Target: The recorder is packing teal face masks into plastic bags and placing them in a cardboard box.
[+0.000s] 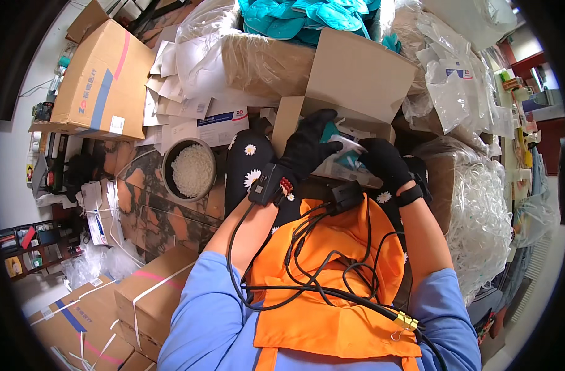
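Observation:
My left hand (308, 143), in a black glove, closes its fingers and thumb on a folded teal face mask (329, 131) with a white edge. From the other side my right hand (386, 163), gloved in black too, pinches the white end of it with curled fingers. Both hands are over an open cardboard box (287, 119) at my lap, its large flap (359, 77) standing up at the far side. Inside lie more teal and white pieces, partly in clear wrapping; my hands hide some of them.
Beyond the box stands a plastic-lined carton (257, 62) heaped with teal masks (307, 17). A bowl of white pellets (194, 170) sits at the left, near a tall carton (103, 80). Clear bags of white strands (474, 216) fill the right. Black cables (319, 287) cross my orange apron.

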Tool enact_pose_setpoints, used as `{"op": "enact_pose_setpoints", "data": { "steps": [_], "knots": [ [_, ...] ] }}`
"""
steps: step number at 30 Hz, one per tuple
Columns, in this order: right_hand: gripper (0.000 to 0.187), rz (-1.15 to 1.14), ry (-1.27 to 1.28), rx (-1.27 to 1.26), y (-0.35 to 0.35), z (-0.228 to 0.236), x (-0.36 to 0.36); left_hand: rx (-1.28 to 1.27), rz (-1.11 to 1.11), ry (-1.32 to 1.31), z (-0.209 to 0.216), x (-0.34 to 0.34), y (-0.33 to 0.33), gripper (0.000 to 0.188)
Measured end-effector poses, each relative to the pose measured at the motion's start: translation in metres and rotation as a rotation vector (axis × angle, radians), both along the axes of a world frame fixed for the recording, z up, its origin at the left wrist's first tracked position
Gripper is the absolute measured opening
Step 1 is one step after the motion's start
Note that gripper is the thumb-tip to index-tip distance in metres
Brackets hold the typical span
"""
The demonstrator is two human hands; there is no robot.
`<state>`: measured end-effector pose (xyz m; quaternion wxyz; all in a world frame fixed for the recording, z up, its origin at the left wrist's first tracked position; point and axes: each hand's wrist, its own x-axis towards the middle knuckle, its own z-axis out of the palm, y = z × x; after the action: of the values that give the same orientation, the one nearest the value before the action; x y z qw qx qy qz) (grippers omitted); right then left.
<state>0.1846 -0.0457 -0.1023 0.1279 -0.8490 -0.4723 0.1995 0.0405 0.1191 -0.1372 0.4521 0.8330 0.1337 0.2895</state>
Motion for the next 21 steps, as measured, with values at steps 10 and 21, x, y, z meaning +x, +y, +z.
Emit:
{"op": "enact_pose_setpoints", "data": {
  "steps": [10,21],
  "knots": [
    [0.025,0.008,0.216,0.112,0.02,-0.001,-0.033,-0.314,-0.191,0.332,-0.013,-0.004,-0.003,0.024],
    [0.009,0.46,-0.107,0.263,0.026,0.051,-0.093,0.575,0.055,0.508,-0.071,0.005,0.003,0.019]
  ]
}}
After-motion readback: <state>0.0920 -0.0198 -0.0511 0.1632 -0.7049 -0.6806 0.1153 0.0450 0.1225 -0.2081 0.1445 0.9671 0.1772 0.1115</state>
